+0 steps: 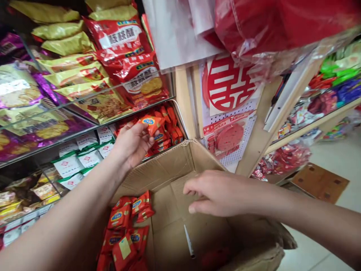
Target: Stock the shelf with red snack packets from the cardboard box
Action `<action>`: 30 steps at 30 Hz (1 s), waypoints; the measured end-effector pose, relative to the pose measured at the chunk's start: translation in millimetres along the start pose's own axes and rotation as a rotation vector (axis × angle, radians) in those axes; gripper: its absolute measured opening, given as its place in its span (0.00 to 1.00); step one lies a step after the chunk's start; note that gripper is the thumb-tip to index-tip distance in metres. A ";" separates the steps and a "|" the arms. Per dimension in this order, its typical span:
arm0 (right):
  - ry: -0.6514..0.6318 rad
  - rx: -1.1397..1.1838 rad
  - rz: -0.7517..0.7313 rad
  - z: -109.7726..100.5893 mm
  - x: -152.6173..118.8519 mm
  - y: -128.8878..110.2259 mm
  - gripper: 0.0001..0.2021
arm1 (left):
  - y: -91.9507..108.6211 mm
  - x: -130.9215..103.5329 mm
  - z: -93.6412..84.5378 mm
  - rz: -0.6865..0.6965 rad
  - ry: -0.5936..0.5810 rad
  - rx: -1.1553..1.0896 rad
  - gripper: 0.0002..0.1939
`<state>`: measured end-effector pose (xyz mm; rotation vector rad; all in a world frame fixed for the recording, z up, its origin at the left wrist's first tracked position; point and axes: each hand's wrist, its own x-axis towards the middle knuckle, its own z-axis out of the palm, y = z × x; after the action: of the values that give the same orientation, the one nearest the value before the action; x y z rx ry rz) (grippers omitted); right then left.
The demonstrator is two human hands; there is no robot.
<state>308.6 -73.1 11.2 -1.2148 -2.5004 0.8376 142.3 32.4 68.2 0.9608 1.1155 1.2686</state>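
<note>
My left hand (pixel 138 141) reaches to the shelf bin and pinches a small red snack packet (pixel 152 123) by its edge. Behind and below that packet, similar red packets (pixel 172 130) fill the bin in rows. Over the open cardboard box (pixel 166 160) hangs my right hand (pixel 210 194), its thumb and fingers apart and nothing between them. Inside the box, a pile of red snack packets (pixel 124 229) lies along the left side. A thin white strip (pixel 188 241) rests on the box floor.
Large red biscuit bags (pixel 143 79) and yellow bags (pixel 93 98) stand on the shelf above. White-and-green packets (pixel 66 165) sit left of the red bin. Red plastic-wrapped goods (pixel 259 26) hang overhead. A wooden post (pixel 184 98) borders the shelf; a brown board (pixel 321 182) lies on the floor.
</note>
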 end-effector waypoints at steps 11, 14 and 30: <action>0.026 -0.201 -0.149 8.8 -16.6 15.2 0.10 | 2.1 66.9 41.9 0.143 0.201 0.021 0.10; 0.039 -0.204 -0.176 11.5 -18.8 18.5 0.08 | 0.4 79.5 46.1 0.206 0.209 0.022 0.12; 0.216 -0.218 -0.264 31.7 -22.5 29.2 0.09 | -8.5 100.8 56.0 0.325 0.373 0.263 0.09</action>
<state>327.5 -88.7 -30.8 -0.9452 -2.5442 0.3579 195.7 134.8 62.5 1.1647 1.4858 1.6389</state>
